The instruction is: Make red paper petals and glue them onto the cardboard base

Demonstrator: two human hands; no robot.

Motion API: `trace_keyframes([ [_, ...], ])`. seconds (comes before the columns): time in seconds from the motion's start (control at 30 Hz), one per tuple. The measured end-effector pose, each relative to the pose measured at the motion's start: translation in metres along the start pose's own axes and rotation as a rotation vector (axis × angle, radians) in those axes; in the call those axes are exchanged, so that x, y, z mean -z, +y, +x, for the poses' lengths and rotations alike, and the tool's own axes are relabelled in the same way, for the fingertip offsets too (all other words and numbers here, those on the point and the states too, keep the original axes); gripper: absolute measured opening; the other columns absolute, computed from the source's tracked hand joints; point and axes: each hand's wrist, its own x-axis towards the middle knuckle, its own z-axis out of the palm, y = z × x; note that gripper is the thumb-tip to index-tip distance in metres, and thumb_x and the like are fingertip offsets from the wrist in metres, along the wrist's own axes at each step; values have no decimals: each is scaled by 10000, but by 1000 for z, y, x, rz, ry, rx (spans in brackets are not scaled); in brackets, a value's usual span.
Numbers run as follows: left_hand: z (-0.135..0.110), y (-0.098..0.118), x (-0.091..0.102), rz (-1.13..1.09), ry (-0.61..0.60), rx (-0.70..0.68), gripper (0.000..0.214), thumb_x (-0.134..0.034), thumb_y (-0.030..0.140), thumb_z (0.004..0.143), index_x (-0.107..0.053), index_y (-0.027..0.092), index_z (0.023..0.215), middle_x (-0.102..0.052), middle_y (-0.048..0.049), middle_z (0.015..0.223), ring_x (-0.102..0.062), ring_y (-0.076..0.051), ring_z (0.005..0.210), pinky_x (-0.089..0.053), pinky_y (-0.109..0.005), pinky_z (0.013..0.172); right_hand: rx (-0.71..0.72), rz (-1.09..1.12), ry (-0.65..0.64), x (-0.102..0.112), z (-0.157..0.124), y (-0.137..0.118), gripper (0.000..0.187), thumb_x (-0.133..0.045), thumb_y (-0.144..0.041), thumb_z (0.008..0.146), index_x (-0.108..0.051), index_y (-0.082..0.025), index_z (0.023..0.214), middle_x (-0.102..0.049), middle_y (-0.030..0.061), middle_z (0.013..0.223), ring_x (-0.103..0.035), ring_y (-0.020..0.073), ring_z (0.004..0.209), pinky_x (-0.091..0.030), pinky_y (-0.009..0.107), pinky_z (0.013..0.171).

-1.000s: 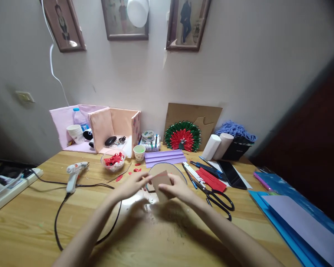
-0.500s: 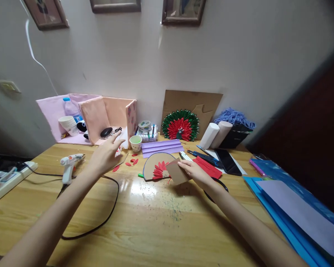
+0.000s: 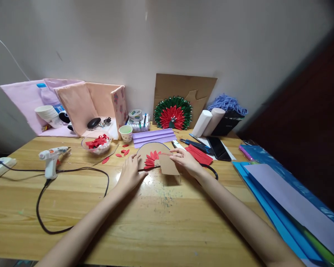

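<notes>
In the middle of the table lies a rounded cardboard piece (image 3: 146, 149) with a dark outline and a fan of red petals (image 3: 153, 159) along its lower part. My left hand (image 3: 130, 173) is at its left edge, thumb and fingers spread, the fingertips at or just over the cardboard. Pinched between the fingers of my right hand (image 3: 185, 159) is a small brown cardboard square (image 3: 168, 165). It is tilted and covers the right part of the petal fan. Loose red petals (image 3: 123, 153) lie to the left, behind my left hand.
A hot glue gun (image 3: 52, 161) stands on the left, its black cord looping over the table. Behind are a bowl of red pieces (image 3: 96, 144), a paper cup (image 3: 125, 133), purple folded paper (image 3: 153, 138) and a peacock craft (image 3: 173, 114). Red paper (image 3: 199, 154) and a phone (image 3: 219, 148) lie right.
My left hand has come from over the bowl at the back left to the rounded cardboard's left edge. My right hand still holds the square, now turned differently. The view has shifted downward and right.
</notes>
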Motion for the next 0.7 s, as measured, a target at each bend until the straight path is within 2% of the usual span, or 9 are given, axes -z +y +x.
trace_keyframes([
  [0.13,7,-14,-5,-57,56,38,523,-620,255,761,-419,142,1230,-386,-166,1263,-385,-321,1260,-388,-475,1003,11,-92,-21,-16,12,5,330,-747,-260,624,-570,-173,887,-661,-18,672,-634,140,650,-470,237,592],
  [0.23,10,-18,-8,-78,86,66,428,-591,232,789,-445,127,1177,-350,-182,1274,-351,-322,1294,-390,-467,1012,-6,-94,-31,-17,14,8,328,-743,-280,629,-573,-173,889,-658,-10,703,-622,133,646,-459,232,581],
  [0.37,12,-16,-9,-45,110,98,387,-545,218,817,-442,104,1172,-347,-202,1275,-374,-337,1270,-401,-501,989,-56,-103,-42,-10,1,19,324,-706,-380,673,-569,-180,888,-639,-5,720,-585,117,585,-421,219,514],
  [0.47,10,-4,-4,5,162,113,367,-472,120,816,-442,79,1180,-344,-218,1280,-383,-345,1248,-389,-532,981,-25,-166,-51,-8,-18,34,314,-668,-433,712,-566,-189,882,-629,-5,717,-576,120,596,-409,221,511],
  [0.53,4,11,1,-3,199,50,373,-422,71,814,-449,96,1185,-364,-199,1272,-392,-324,1235,-384,-517,986,30,-213,-46,-7,-31,41,298,-644,-429,739,-563,-186,892,-644,18,784,-610,147,709,-455,252,604],
  [0.6,-5,29,4,-70,154,-103,361,-395,76,835,-453,135,1186,-428,-162,1227,-427,-279,1198,-395,-476,983,98,-271,-34,-4,-40,40,281,-604,-405,776,-559,-183,943,-645,51,901,-618,172,844,-479,290,718],
  [0.67,-14,48,3,-152,-28,-309,356,-445,161,853,-439,171,1209,-466,-139,1227,-444,-253,1178,-398,-447,989,186,-416,5,5,-46,32,235,-530,-368,826,-546,-188,976,-623,70,979,-607,181,892,-479,314,767],
  [0.7,-18,56,1,-168,-124,-383,419,-514,246,836,-421,176,1238,-456,-144,1263,-433,-267,1193,-391,-453,997,231,-541,47,12,-48,28,202,-490,-345,846,-536,-191,967,-610,73,982,-600,185,878,-477,324,763],
])
